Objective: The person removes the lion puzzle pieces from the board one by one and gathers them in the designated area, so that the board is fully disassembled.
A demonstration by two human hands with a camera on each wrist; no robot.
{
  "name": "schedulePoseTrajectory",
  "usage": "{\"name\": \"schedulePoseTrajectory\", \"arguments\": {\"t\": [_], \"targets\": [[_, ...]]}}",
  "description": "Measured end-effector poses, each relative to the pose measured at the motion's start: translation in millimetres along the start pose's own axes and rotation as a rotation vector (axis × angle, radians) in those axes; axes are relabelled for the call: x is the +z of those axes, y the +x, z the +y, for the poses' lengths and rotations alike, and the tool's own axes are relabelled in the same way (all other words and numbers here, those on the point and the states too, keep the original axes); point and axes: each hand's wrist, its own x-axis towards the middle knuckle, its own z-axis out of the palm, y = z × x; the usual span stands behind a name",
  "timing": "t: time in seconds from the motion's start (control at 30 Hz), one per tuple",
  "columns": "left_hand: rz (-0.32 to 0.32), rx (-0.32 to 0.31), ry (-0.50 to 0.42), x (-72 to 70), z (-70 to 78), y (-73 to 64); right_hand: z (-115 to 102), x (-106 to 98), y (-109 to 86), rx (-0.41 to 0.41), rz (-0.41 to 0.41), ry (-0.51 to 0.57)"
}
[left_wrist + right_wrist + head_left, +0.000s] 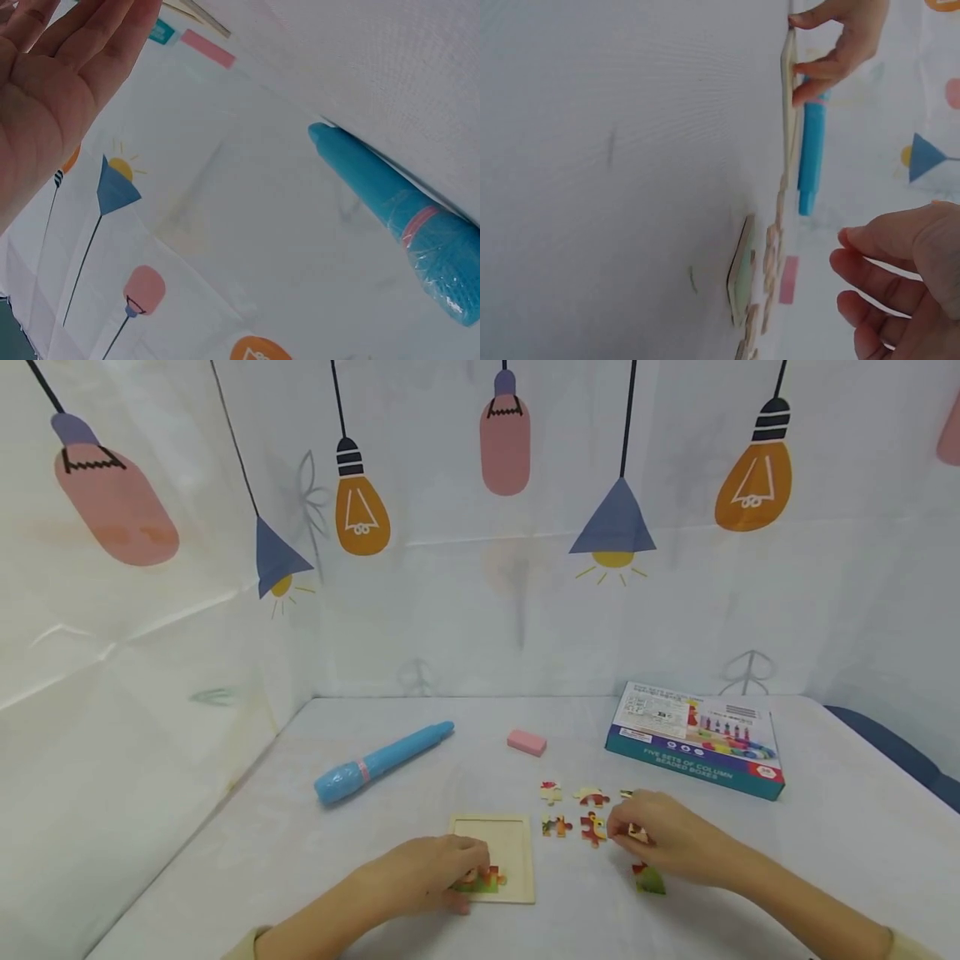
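Observation:
My left hand (431, 872) rests at the left side of a shallow wooden puzzle tray (516, 847). Its fingertips touch inside the tray, and the thumb sits by the near edge. Joined green and orange jigsaw pieces (491, 881) lie in the tray's lower part, partly hidden by those fingers. My right hand (667, 839) hovers over loose pieces to the right, thumb and fingers loosely bent. Close to its fingertips is a brown piece with a yellow eye (592, 829). A green-and-red piece (648, 878) lies below the right hand. The right wrist view shows nothing between the right fingers (870, 274).
Other loose pieces (557, 826) lie beside the tray. Behind them sits a pink eraser-like block (527, 742). A blue wrapped stick-shaped object (382, 762) lies at the back left, and a flat beaded-boxes carton (693, 739) at the back right. A printed curtain (450, 610) hangs behind the table.

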Motion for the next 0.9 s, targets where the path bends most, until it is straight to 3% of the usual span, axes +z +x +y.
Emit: {"name": "schedulePoseTrajectory", "arguments": {"t": [0.17, 0.3, 0.43, 0.63, 0.9], "targets": [[0.001, -0.027, 0.03, 0.1, -0.4, -1.2, -9.6, 4.8, 6.8, 0.014, 0.048, -0.074], [0.011, -0.037, 0.109, -1.3, 0.2, 0.3, -17.1, 8.8, 13.4, 0.028, 0.113, -0.14], [0.044, -0.029, 0.18, -2.2, 1.1, 1.2, -23.3, 12.7, 21.2, -0.021, 0.193, -0.175], [0.084, -0.024, 0.147, -1.5, -0.4, -0.6, -35.7, 19.8, 32.6, -0.067, 0.247, -0.153], [0.062, -0.039, 0.123, -1.9, 0.5, -1.1, -50.3, 27.8, 45.0, -0.093, 0.314, -0.175]]}}
